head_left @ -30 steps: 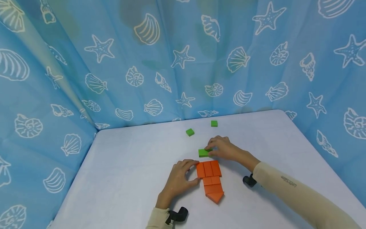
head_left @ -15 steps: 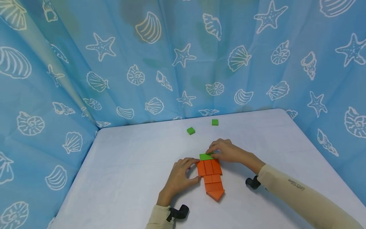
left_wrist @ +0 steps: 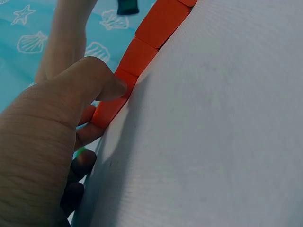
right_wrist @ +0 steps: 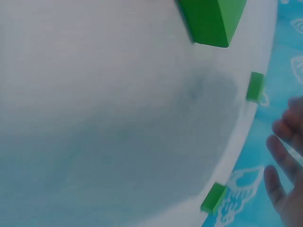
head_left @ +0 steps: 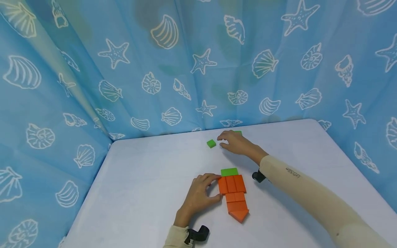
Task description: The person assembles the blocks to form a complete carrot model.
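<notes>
My left hand (head_left: 198,194) rests on the table at the left side of an arrangement of orange blocks. Its thumb and index finger span the leftmost orange block (head_left: 223,186); the left wrist view shows the thumb (left_wrist: 111,87) against the orange side. A green block (head_left: 229,172) lies flat along the far edge of the three upright orange pieces. Farther back, my right hand (head_left: 237,143) hovers with loosely bent, parted fingers, holding nothing. Just left of its fingertips is a small green block (head_left: 211,143). Another green block (head_left: 238,133) is partly hidden behind that hand.
The orange column continues toward me through smaller blocks (head_left: 237,206) to a triangular block (head_left: 239,216). White cloth covers the table (head_left: 149,193). A blue shell-print curtain (head_left: 192,69) hangs along the back and left edges.
My right hand slid the green block against the orange blocks, let it go and moved away to the back of the table. The left hand has stayed at the orange blocks.
</notes>
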`<state>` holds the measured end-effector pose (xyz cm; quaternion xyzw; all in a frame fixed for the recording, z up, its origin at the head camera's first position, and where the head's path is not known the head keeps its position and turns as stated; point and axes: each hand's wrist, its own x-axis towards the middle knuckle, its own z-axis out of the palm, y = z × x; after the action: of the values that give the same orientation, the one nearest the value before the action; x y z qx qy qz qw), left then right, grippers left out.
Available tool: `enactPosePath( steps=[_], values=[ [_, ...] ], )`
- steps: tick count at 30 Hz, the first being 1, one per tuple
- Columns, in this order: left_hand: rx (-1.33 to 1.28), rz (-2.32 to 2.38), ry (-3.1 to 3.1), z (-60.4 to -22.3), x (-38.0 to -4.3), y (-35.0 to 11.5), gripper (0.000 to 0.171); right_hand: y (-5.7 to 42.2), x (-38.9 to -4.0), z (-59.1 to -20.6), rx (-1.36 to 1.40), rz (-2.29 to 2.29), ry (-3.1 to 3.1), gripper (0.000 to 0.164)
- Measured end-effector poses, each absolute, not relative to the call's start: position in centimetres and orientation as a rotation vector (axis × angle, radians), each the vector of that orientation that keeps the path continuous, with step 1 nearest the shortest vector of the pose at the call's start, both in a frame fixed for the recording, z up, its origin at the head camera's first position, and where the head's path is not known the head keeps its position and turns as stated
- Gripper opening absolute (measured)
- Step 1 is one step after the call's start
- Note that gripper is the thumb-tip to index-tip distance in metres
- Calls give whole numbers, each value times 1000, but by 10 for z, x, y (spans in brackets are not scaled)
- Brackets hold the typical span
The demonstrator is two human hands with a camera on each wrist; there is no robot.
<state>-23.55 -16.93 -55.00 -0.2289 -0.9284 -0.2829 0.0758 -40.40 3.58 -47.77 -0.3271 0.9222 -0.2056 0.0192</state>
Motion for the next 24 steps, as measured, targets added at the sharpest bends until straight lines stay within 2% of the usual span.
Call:
enactPosePath(
  steps=[5,10,16,24],
  values=[
    [-687,-866,-2778,-553,-230,-165,54,16,-416,-486,-982,-454,2815,43],
    [-714,-863,-2757,-553,-229,-162,55,12,-417,-490,-1076,-348,2805,34],
    [-712,-840,-2762,-548,-234,-166,54,18,-406,-490,-1189,-505,2801,24],
    [-704,-848,-2777,-552,-238,-171,55,26,-384,-495,-1238,-624,2720,23]
  ],
)
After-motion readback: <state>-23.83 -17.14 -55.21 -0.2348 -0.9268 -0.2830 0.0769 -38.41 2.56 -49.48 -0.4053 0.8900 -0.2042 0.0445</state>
